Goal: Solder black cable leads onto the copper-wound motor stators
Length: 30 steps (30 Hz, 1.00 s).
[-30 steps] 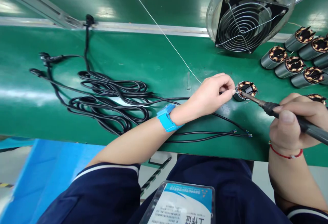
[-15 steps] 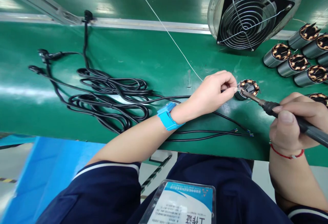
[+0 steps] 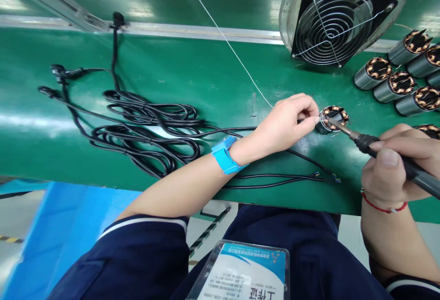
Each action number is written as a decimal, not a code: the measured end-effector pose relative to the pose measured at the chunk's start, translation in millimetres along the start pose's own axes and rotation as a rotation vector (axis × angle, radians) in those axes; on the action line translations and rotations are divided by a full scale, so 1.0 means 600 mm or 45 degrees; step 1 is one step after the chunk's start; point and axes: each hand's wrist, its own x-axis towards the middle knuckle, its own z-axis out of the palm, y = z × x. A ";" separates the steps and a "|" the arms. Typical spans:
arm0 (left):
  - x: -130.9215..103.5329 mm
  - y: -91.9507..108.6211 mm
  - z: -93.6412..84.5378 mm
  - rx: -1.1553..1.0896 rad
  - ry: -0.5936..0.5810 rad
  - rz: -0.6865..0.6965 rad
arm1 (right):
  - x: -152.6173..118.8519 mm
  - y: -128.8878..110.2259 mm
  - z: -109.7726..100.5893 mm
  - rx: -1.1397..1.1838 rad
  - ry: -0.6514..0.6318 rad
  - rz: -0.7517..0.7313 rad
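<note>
My right hand (image 3: 395,162) is closed around the dark handle of a soldering iron (image 3: 365,144). Its tip reaches the left part of the copper windings on a motor stator (image 3: 335,116), which stands upright on the green bench. At the stator's left rim, my left hand (image 3: 292,119) pinches a black cable (image 3: 237,129) and, it seems, a thin solder wire (image 3: 237,57). That wire runs from the upper edge down to the hand. My fingers hide the cable's end and the exact joint.
Coiled black cables (image 3: 151,107) with plugs lie on the left of the bench (image 3: 220,84). Loose cable ends (image 3: 330,179) lie nearer my body. A fan with a wire guard (image 3: 332,34) stands at the back. Several more stators (image 3: 395,84) stand at the right.
Hardly anything differs. The soldering iron has shifted very slightly at the stator, and the view has moved a little; both hands keep their grips.
</note>
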 end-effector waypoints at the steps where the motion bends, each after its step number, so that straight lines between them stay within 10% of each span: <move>1: 0.000 0.000 0.000 0.006 0.001 -0.002 | 0.002 0.002 0.002 0.004 0.050 -0.067; 16: 0.000 0.005 -0.001 0.065 -0.007 0.004 | -0.008 -0.005 0.028 -0.097 -0.189 0.357; 23: 0.000 0.005 -0.003 0.036 -0.011 0.007 | -0.001 0.001 0.019 -0.259 -0.470 0.300; 30: 0.003 0.007 -0.005 -0.156 -0.056 -0.137 | -0.002 0.004 0.024 -0.285 -0.417 0.262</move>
